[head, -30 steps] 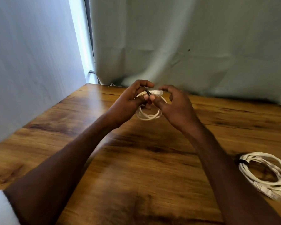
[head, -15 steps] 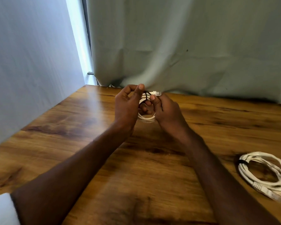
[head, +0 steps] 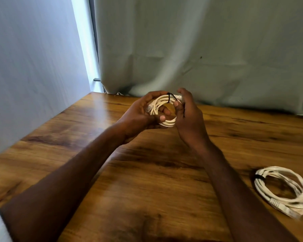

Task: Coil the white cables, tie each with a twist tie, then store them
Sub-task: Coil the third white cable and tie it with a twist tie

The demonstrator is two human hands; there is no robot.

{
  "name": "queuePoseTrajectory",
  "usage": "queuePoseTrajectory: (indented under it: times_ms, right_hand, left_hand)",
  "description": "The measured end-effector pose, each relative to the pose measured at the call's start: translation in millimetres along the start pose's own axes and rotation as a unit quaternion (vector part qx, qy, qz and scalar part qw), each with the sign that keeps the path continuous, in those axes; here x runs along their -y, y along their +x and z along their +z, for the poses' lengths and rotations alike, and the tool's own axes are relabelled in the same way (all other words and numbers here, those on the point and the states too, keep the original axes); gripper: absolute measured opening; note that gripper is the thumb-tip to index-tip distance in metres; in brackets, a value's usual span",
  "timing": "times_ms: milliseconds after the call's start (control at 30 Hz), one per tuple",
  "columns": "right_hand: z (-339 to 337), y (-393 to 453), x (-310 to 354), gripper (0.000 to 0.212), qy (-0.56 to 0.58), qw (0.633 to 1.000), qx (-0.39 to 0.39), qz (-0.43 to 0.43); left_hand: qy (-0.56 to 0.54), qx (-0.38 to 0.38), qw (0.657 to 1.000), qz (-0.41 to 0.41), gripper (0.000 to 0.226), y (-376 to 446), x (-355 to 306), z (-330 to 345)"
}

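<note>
both hands (head: 140,116) (head: 189,117) raised, fingers (head: 162,117) curled round the coiled cable (head: 162,106).

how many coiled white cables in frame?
2. One small coiled white cable with a black twist tie is held in both hands, left and right. One larger tied white coil lies on the wooden table, at right.
</note>
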State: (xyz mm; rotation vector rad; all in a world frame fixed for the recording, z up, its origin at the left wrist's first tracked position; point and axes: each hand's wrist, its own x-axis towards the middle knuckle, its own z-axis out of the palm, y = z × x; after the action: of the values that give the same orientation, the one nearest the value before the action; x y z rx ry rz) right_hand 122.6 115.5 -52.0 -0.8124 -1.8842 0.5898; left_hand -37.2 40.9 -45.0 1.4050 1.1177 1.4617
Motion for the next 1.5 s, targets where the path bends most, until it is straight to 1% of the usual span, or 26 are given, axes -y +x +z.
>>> queuePoseTrajectory:
  times_ms: [100,167,200,233,300,333,400,433,467,567,667,733,767,833,867,900,933,1033,1067,1100,1133,1200,1267,1400,1467,1500]
  right_hand:
    - [1.2,0.8,1.7,0.034,0.026,1.0,0.008,-0.004]
    - [2.4,1.7,2.9,0.033,0.036,0.999,-0.01,0.011]
    - [2.3,2.1,3.2,0.033,0.035,0.999,-0.022,0.019]
    - [2.1,2.3,3.6,0.033,0.032,0.999,-0.034,0.026]
    - [0.0,3.2,2.6,0.032,0.026,0.998,-0.05,0.034]
    - [-1.3,3.6,2.7,0.032,0.024,0.998,-0.055,0.032]
    - [-2.4,4.2,4.0,0.031,0.014,0.998,-0.064,0.015]
    - [-2.2,4.6,4.7,0.031,0.006,0.998,-0.067,0.006]
    - [-2.3,4.9,5.3,0.031,0.0,0.998,-0.07,0.0]
    - [-3.3,6.0,6.0,0.032,-0.002,0.997,-0.074,-0.002]
    - [-2.8,5.3,5.4,0.034,-0.014,0.998,-0.06,0.003]
    - [-0.7,3.4,5.6,0.035,-0.029,0.998,-0.06,0.004]
    - [-0.2,2.3,5.7,0.036,-0.039,0.997,-0.065,0.004]
    - [-0.1,1.1,5.1,0.036,-0.066,0.995,-0.076,-0.002]
    - [-1.3,1.2,4.6,0.036,-0.081,0.994,-0.078,-0.008]
    - [-2.8,1.1,4.4,0.036,-0.097,0.992,-0.078,-0.017]
    - [-4.2,1.2,4.5,0.036,-0.11,0.991,-0.076,-0.028]
    - [-5.9,-1.0,7.1,0.036,-0.144,0.986,-0.06,-0.066]
    - [-4.8,-2.1,8.2,0.036,-0.153,0.983,-0.052,-0.083]
    - [-3.8,-3.1,9.2,0.036,-0.161,0.981,-0.044,-0.098]
    - [-2.8,-3.3,9.1,0.037,-0.168,0.979,-0.039,-0.11]
    - [-3.1,-3.4,9.6,0.039,-0.174,0.976,-0.038,-0.126]
    - [-3.2,-5.7,11.0,0.04,-0.173,0.973,-0.053,-0.14]
    - [0.1,-11.5,19.0,0.04,-0.162,0.965,-0.107,-0.175]
    - [-1.9,-10.9,22.0,0.033,-0.153,0.961,-0.137,-0.186]
    - [-3.9,-9.8,22.0,0.027,-0.151,0.959,-0.148,-0.189]
  left_hand:
    - [-0.009,-0.018,1.0,0.018,0.07,-1.5,-0.6,-3.0]
    - [-0.005,0.007,1.0,0.021,0.075,-2.5,-1.7,-2.8]
    - [0.032,0.023,0.999,0.032,0.079,-1.8,-1.3,-2.3]
    - [0.096,0.033,0.994,0.048,0.085,-0.9,0.2,-1.9]
    - [0.232,0.04,0.967,0.094,0.095,2.5,5.1,0.8]
    - [0.283,0.034,0.952,0.116,0.098,3.7,7.1,2.1]
    - [0.359,-0.004,0.922,0.146,0.101,3.9,9.5,4.0]
    - [0.379,-0.028,0.912,0.152,0.102,2.6,8.4,5.2]
    - [0.379,-0.047,0.911,0.155,0.102,1.2,6.8,5.9]
    - [0.32,-0.06,0.93,0.169,0.09,-2.1,1.5,6.0]
    - [0.301,-0.088,0.932,0.184,0.075,-7.8,-1.0,9.4]
    - [0.289,-0.103,0.936,0.174,0.071,-7.8,-0.3,10.7]
    - [0.288,-0.1,0.938,0.162,0.075,-5.6,-0.1,11.0]
    - [0.262,-0.066,0.955,0.121,0.092,-1.3,-1.1,9.2]
    - [0.222,-0.043,0.969,0.095,0.1,0.0,-1.5,9.3]
    - [0.174,-0.026,0.982,0.069,0.101,0.6,-1.7,11.0]
    - [0.132,-0.022,0.99,0.047,0.093,0.4,-2.5,13.4]
    - [0.045,-0.056,0.997,0.009,0.046,-1.4,-11.1,17.7]
    - [0.001,-0.056,0.998,-0.008,0.035,-0.8,-12.9,14.1]
    - [-0.05,-0.047,0.997,-0.029,0.029,-0.3,-15.2,10.5]
    - [-0.095,-0.031,0.994,-0.048,0.029,0.0,-16.9,6.9]
    - [-0.156,-0.005,0.985,-0.069,0.039,0.0,-17.6,1.6]
    - [-0.187,0.015,0.979,-0.077,0.042,-0.5,-14.3,-1.7]
    - [-0.258,0.043,0.959,-0.108,0.02,-0.9,-11.6,-4.2]
    - [-0.275,0.033,0.951,-0.135,0.01,-1.0,-13.9,-1.4]
    - [-0.273,0.016,0.949,-0.156,0.009,-1.1,-15.0,0.3]
